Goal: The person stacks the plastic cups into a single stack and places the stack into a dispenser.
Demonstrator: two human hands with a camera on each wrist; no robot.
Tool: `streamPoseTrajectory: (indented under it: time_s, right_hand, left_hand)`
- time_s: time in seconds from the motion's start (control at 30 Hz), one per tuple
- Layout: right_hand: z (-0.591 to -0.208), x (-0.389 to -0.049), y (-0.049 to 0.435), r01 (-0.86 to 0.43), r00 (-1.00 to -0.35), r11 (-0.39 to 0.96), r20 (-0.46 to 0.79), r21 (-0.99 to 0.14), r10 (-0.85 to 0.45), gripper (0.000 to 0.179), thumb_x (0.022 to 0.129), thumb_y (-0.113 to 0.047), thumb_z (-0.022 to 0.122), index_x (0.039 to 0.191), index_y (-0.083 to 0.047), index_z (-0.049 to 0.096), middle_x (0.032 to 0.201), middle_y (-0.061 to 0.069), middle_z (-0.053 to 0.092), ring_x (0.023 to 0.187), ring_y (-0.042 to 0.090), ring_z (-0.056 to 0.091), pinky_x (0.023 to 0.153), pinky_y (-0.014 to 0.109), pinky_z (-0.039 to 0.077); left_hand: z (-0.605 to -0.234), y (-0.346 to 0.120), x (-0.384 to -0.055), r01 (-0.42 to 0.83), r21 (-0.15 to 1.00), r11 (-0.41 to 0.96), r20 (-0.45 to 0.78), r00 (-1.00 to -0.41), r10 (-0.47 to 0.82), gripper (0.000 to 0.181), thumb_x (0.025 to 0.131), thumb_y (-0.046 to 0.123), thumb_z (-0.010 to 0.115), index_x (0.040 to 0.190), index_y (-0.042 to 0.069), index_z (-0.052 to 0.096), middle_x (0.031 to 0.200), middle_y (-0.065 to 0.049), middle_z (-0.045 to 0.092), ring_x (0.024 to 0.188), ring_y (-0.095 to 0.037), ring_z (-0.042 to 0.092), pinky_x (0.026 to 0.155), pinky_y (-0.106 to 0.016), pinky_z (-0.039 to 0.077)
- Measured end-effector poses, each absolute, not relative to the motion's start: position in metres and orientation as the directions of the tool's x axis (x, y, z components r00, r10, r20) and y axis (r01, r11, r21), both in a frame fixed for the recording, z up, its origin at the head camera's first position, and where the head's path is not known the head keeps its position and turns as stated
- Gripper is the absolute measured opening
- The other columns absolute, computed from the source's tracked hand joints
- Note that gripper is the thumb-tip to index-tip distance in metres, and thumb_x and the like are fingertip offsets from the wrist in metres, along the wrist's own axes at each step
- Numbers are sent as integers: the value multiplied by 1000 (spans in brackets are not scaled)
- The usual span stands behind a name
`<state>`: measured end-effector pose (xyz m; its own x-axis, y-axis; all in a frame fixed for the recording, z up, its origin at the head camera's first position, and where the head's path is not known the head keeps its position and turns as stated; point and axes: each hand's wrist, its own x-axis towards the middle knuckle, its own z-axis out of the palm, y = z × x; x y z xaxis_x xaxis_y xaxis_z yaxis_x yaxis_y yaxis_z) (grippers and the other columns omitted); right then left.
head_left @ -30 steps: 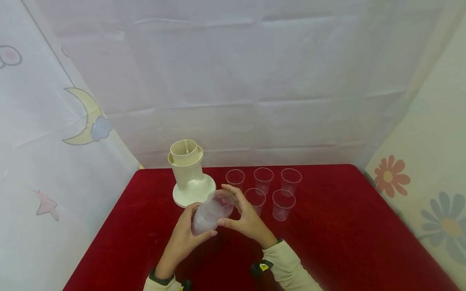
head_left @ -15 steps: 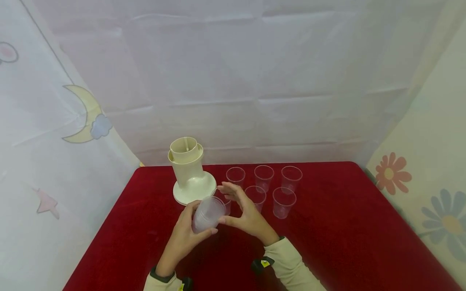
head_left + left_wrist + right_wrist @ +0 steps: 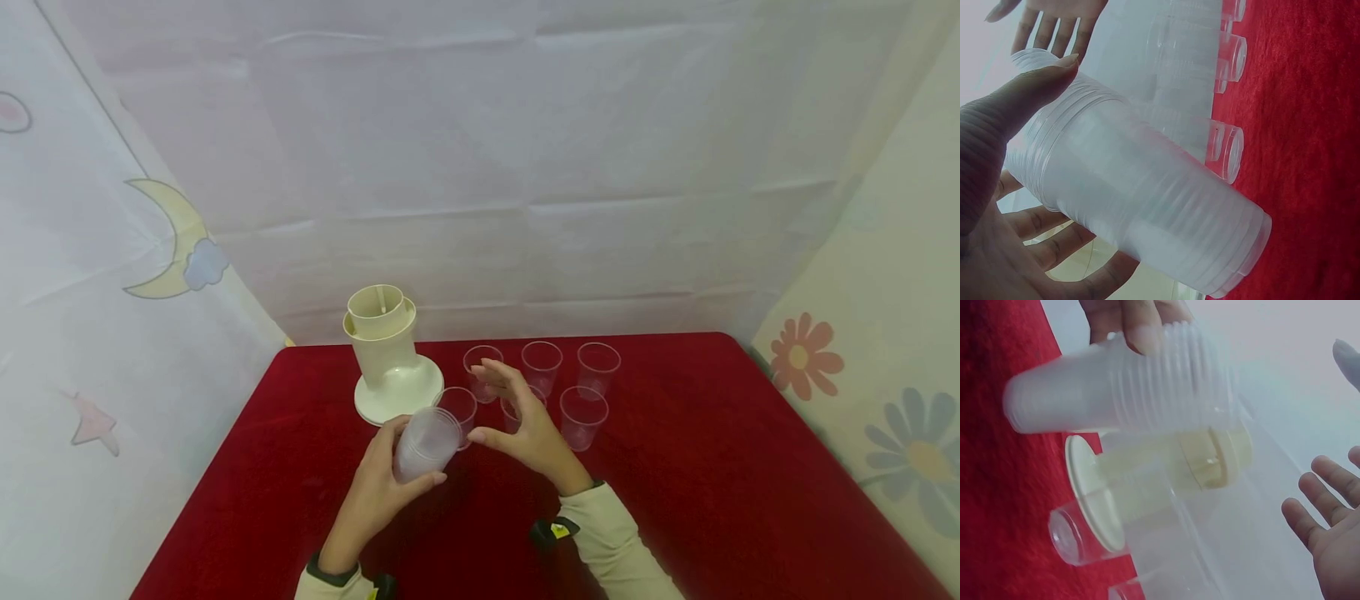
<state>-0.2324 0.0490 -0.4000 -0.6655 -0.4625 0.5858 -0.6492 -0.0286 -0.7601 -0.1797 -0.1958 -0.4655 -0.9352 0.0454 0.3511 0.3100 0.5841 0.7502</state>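
Observation:
My left hand (image 3: 378, 479) grips a nested stack of clear plastic cups (image 3: 427, 444), tilted with the rims up toward the right. In the left wrist view the thumb lies across the rims of the stack (image 3: 1122, 169), with fingers under it. My right hand (image 3: 528, 433) is to the right of the stack, fingers spread and nothing between them. A single clear cup (image 3: 457, 412) stands upright just behind the stack. Other single cups, such as the front right cup (image 3: 583, 418), stand in two rows; the right hand partly covers the front middle one in the head view.
A cream plastic stand (image 3: 390, 367) with a round base and a double-walled upright tube is at the back left of the red-covered table (image 3: 697, 467). A pale sheet wall (image 3: 480, 208) rises behind the table. Printed sheets border both sides.
My right hand has come away from the clear cup it was around, moving right and up with spread fingers. That cup now stands behind the stack. The left hand keeps its grip.

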Motion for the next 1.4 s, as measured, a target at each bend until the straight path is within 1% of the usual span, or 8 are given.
streamPoseTrajectory:
  time_s: [0.17,0.43,0.53,0.7,0.93,1.07,1.23,1.4]
  right_hand:
    - [-417,-253,57,-673,-651,-57,627,-738,-429,83,83,-12,81,149,1,32,146,24,45,132,41,45,104,62,37]
    - [-425,-267,67,-685,-649,-69,651,-725,-394,84,86,-33,80,151,-10,33,149,12,46,136,31,44,110,41,39]
    - [-423,-268,70,-683,-659,-55,647,-729,-384,82,86,-36,79,151,-15,34,149,10,46,136,28,44,110,40,39]
    - [-421,-268,75,-674,-671,-49,638,-737,-377,81,87,-33,78,152,-15,33,150,10,46,135,31,44,109,44,40]
    - [-421,-267,82,-654,-694,-34,617,-756,-372,82,86,-27,79,153,-16,32,151,8,44,136,29,43,110,42,38]
    - [-422,-269,88,-652,-705,-17,615,-758,-354,85,85,-16,80,154,-14,30,151,7,44,136,29,42,111,43,37]
    - [-422,-273,100,-672,-702,10,632,-740,-328,88,82,2,77,154,-11,29,149,17,42,135,37,41,112,39,36]
    - [-418,-275,118,-656,-743,128,607,-744,-282,92,81,2,79,155,-19,29,150,11,43,136,27,42,112,41,35]
  left_hand:
    - [-464,-196,-180,304,756,580,346,-937,41,87,69,40,92,138,13,46,125,-4,57,105,-20,56,83,-44,51]
    - [-460,-196,-181,310,756,576,353,-935,40,86,69,39,92,137,14,46,126,-4,56,105,-19,56,84,-44,51]
    - [-460,-196,-181,310,756,576,354,-935,38,86,69,38,92,137,14,47,125,-3,57,105,-18,55,83,-43,51]
    - [-460,-196,-181,309,758,574,352,-935,38,86,69,39,92,137,14,46,124,-3,57,104,-18,56,83,-43,51]
    - [-462,-197,-182,302,761,574,345,-938,36,85,70,40,91,137,14,46,123,-3,57,104,-19,55,83,-43,51]
    - [-463,-197,-180,299,765,571,340,-940,36,86,69,40,92,137,15,46,124,-3,56,105,-20,55,83,-44,51]
    - [-464,-197,-179,287,766,576,329,-944,33,86,69,41,92,137,14,46,125,-3,57,105,-21,55,83,-44,51]
    - [-465,-197,-178,280,772,571,321,-947,30,86,69,40,92,137,15,46,125,-4,56,105,-22,56,84,-45,50]
